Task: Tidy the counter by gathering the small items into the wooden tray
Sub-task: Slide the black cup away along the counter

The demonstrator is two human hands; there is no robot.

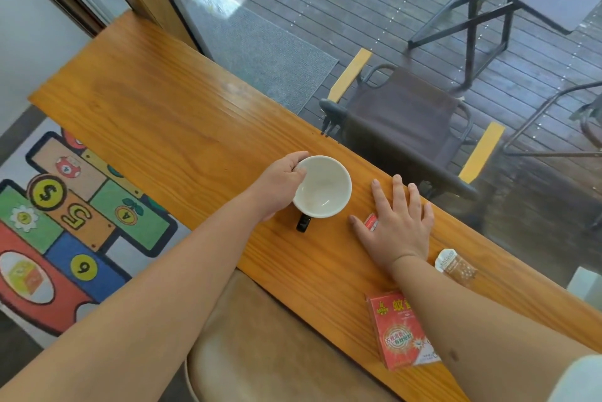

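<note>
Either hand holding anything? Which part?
Left hand grips the white cup by its rim. Right hand lies flat over a small red item, not gripping.

Left hand (282, 185) gripping, right hand (398, 225) flat, fingers spread.

A single head-worn camera is looking forward and steeply down, sitting close above the wooden counter (156, 108), which is running diagonally from the upper left of the frame to the lower right. The view is tilting noticeably (the wide lens is bending the edges). Both forearms are entering from the bottom edge. The upper right is taking in a window onto a deck — the lower left, a patterned floor mat (65, 222). No second view is sharing the scene.
</note>
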